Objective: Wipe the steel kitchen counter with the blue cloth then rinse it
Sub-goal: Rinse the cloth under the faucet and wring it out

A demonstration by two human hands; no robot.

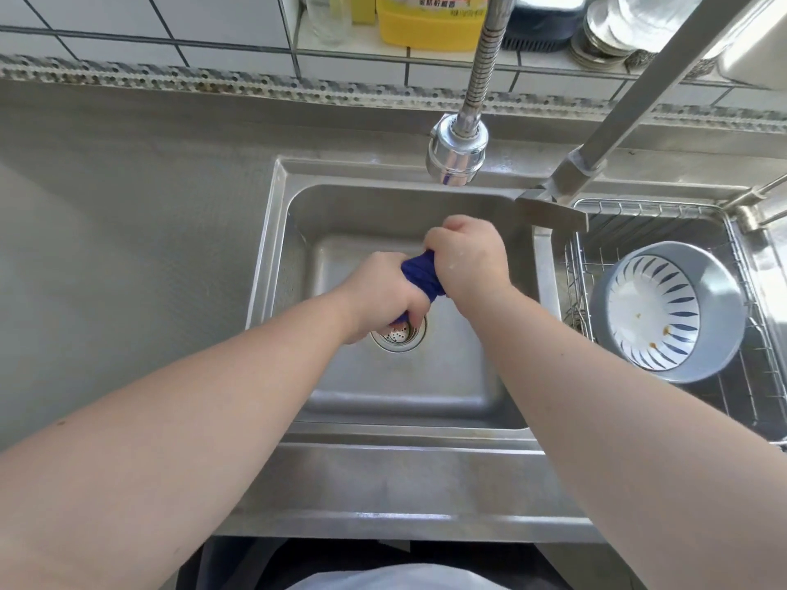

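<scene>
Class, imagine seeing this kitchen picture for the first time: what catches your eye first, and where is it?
Two bare hands, left hand and right hand, wring a dark blue cloth over the middle of the steel sink, above the drain. A striped bowl lies in the wire rack at right.

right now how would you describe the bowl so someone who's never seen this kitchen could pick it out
Start at the steel sink; immediately to its right a wire rack sits in a second basin. The bowl lies tilted in that rack, grey outside, white inside with dark blue radiating strokes and some brown specks.
</scene>
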